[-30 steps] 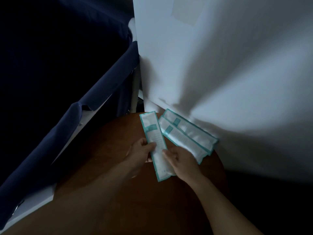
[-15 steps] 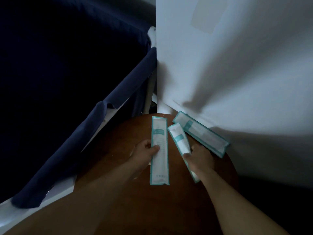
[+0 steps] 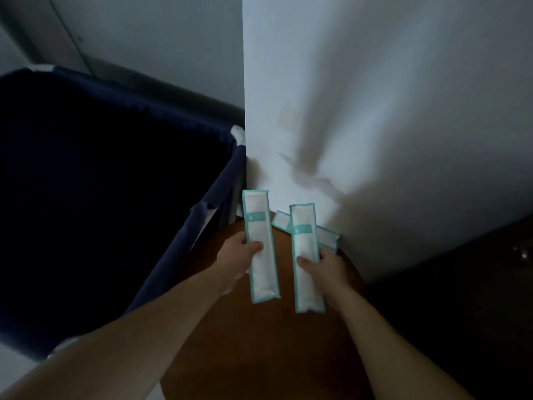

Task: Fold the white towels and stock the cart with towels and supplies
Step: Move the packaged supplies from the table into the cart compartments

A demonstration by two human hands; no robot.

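Supplies in hand, none seen stocked yet
The left hand (image 3: 239, 255) curls round one packet (image 3: 259, 243), thumb on its face, and the right hand (image 3: 326, 267) grips a second packet (image 3: 305, 255) the same way, both held upright above the brown table (image 3: 259, 356); a third packet (image 3: 327, 236) lies behind them against the white wall (image 3: 375, 111). I judge the stocking barely begun: no towels show, and the navy bin (image 3: 178, 246) beside the table is too dark inside to read

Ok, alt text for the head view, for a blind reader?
The left hand grips the left packet and the right hand the right packet, both long, white and teal-edged, over a brown table. A third packet lies behind by the white wall; a navy bin at left.
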